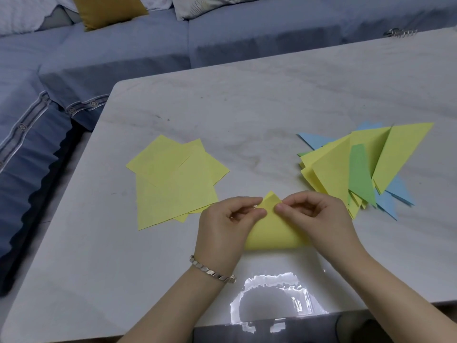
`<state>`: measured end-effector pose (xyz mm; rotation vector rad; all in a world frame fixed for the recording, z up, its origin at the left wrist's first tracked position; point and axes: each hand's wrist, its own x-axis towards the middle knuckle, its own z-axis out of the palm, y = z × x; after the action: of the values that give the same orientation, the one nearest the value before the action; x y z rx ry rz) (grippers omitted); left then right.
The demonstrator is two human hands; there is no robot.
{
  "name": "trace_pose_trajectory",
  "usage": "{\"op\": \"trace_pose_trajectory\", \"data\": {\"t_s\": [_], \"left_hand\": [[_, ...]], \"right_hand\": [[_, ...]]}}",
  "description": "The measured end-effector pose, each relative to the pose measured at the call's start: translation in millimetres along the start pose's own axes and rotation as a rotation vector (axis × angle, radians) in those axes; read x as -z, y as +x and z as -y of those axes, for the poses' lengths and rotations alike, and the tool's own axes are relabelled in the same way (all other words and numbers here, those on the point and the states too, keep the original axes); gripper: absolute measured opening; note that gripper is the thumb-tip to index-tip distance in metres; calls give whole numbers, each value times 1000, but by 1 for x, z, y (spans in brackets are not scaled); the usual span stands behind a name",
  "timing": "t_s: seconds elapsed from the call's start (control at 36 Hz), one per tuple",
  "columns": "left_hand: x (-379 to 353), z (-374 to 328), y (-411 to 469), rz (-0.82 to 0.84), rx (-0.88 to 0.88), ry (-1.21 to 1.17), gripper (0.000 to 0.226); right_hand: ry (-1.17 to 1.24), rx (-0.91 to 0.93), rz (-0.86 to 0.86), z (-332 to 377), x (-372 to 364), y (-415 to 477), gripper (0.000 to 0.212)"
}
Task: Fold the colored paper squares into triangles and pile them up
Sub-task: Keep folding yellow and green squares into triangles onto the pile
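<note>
Yellow sheet (pixel 273 231) between both hands | left hand (pixel 227 226) pinches its corner | right hand (pixel 319 219) pinches same corner

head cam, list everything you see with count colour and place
folding sheet: one, yellow, bent over, near the table's front, between the hands
flat squares: several, yellow, loose stack left of the hands
folded triangles: many, yellow, green and blue, pile right of the hands
table: one, white marbled, under it all
metal object: one, silvery, table's far right corner, too blurred to name
sofa: one, blue-grey, behind and left of the table
cushions: one mustard, others white, on the sofa
bracelet: one, silver, left wrist
left hand: pinches the sheet's top corner
right hand: pinches the same corner
</note>
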<state>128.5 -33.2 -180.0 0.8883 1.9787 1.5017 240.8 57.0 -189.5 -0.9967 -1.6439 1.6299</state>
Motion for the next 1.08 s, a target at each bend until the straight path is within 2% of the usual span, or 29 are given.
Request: {"op": "trace_pose_trajectory", "data": {"t_s": [0.25, 1.08], "left_hand": [[-2, 0, -2, 3, 2, -10, 32], [-5, 0, -4, 24, 18, 9, 32]], "right_hand": [[81, -13, -43, 1, 0, -2, 22], [-129, 168, 116, -5, 9, 1, 29]]}}
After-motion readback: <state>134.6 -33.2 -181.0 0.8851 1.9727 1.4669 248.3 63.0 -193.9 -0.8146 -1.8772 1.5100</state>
